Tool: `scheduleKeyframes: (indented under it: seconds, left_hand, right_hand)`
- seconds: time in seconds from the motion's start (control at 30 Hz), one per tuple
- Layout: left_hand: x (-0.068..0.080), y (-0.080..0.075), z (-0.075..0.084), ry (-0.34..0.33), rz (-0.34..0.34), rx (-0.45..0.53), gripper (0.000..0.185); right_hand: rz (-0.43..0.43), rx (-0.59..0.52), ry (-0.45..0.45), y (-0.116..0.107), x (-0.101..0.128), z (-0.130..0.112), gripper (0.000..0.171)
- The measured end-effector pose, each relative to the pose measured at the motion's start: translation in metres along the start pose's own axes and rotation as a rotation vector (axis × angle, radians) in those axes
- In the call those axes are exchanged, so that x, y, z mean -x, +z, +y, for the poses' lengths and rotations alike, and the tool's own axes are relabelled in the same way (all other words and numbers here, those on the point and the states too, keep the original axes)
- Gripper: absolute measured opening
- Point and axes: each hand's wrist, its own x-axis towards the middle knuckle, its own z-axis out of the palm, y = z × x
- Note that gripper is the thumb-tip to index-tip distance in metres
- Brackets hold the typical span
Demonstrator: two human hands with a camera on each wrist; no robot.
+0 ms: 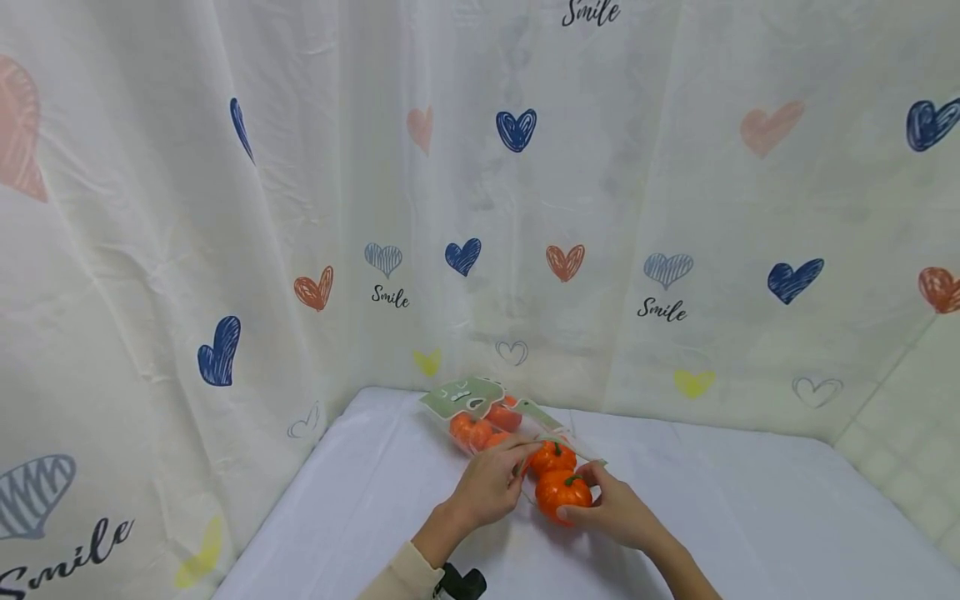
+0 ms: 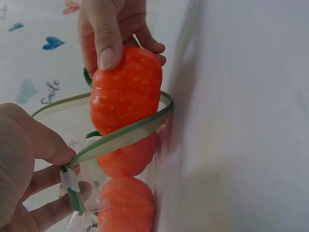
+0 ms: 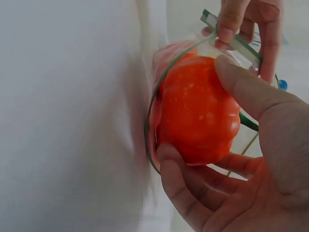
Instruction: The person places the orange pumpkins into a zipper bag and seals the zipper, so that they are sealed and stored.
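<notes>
Pumpkin point(image 1: 562, 493) on its side, stem toward bag point(image 1: 495, 414) mouth, right hand point(image 1: 618, 510) gripping

curtain point(image 1: 225, 208) word: "smile", in black script, printed several times among the hearts.
nearest to the fingers: one "smile" up and left of the left hand point(image 1: 487, 487), one up and right of the right hand point(image 1: 618, 508).
top edge: "smile", partly cut off.
lower left corner: large "smile".
left wrist view: "smile" above the fingers point(image 2: 46, 150), tilted.
bag point(image 1: 480, 404) label: print too small to read.
</notes>
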Motion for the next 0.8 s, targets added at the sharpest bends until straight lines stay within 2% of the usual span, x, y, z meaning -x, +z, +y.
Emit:
scheduleKeyframes:
  seconds: [0.17, 0.33, 0.8]
  left_hand:
    - [0.0, 0.002, 0.0, 0.0, -0.006, -0.021, 0.055]
    - [0.001, 0.001, 0.001, -0.004, -0.015, -0.023, 0.054]
    - [0.0, 0.001, 0.004, -0.007, -0.028, -0.022, 0.05]
  right_hand:
    - [0.045, 0.008, 0.032, 0.005, -0.001, -0.001, 0.072]
    - [0.07, 0.001, 0.025, 0.007, -0.002, -0.003, 0.076]
    - [0.125, -0.014, 0.002, 0.013, -0.002, -0.009, 0.065]
